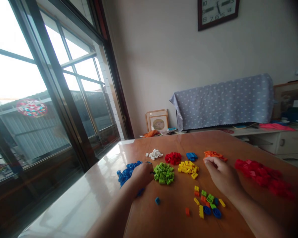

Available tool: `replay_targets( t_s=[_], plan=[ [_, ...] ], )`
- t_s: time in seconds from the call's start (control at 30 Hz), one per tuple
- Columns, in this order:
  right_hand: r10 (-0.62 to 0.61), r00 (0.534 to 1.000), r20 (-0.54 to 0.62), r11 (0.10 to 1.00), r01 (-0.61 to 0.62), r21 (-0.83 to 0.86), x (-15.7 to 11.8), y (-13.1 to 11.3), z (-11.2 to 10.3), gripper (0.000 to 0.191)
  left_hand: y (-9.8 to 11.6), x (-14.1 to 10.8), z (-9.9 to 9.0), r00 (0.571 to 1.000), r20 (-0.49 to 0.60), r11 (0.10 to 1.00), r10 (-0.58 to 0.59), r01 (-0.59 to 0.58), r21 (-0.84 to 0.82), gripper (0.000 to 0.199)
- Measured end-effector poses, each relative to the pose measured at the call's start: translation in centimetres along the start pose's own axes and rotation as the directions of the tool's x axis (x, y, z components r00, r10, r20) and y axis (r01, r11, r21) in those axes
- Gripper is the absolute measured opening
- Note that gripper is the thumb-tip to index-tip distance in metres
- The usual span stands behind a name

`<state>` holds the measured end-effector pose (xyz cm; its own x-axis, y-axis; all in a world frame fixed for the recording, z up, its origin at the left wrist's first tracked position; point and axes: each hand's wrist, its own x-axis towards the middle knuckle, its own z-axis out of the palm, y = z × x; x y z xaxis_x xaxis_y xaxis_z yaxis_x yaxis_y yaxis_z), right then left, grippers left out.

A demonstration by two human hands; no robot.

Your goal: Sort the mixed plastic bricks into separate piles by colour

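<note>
My left hand (143,172) is over the table between a pile of blue toy bricks (127,172) and a heap of lime-green bricks (164,174). Its fingers look curled in, and what they hold, if anything, is hidden. My right hand (220,172) is at the near side of a pile of orange bricks (215,154), thumb and fingers pinched together. Whatever may be in that pinch is too small to make out. Yellow bricks (188,168) lie between the hands. Nearer to me is a loose group with green bricks (210,198), yellow bricks and blue round pieces (217,213).
White bricks (155,154), red bricks (173,158) and blue bricks (191,156) form small piles farther back. A long red pile (260,175) lies right. A single blue brick (157,200) and an orange brick (187,212) lie near me on the wooden table (161,221).
</note>
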<state>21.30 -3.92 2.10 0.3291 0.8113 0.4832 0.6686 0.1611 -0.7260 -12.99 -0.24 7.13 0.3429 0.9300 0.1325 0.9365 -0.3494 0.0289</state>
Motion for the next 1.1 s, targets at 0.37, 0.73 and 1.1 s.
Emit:
replay_targets(
  t_s=[0.37,0.73,1.1],
  plan=[
    [-0.025,0.995,0.099,0.997,0.032,-0.075,-0.4,1.9,1.6,0.033,-4.7,11.2,0.8,0.994,0.104,0.996,0.03,-0.038,0.075,0.022],
    [-0.029,0.992,0.121,0.999,0.033,-0.035,0.0,2.2,2.8,0.033,-5.6,14.0,3.0,0.972,0.226,0.995,0.061,-0.077,0.063,0.029],
    [0.0,0.992,0.124,0.999,0.005,-0.039,0.0,2.4,3.0,0.033,-6.6,14.6,3.6,0.964,0.261,0.995,0.049,-0.07,0.073,0.036]
  ],
)
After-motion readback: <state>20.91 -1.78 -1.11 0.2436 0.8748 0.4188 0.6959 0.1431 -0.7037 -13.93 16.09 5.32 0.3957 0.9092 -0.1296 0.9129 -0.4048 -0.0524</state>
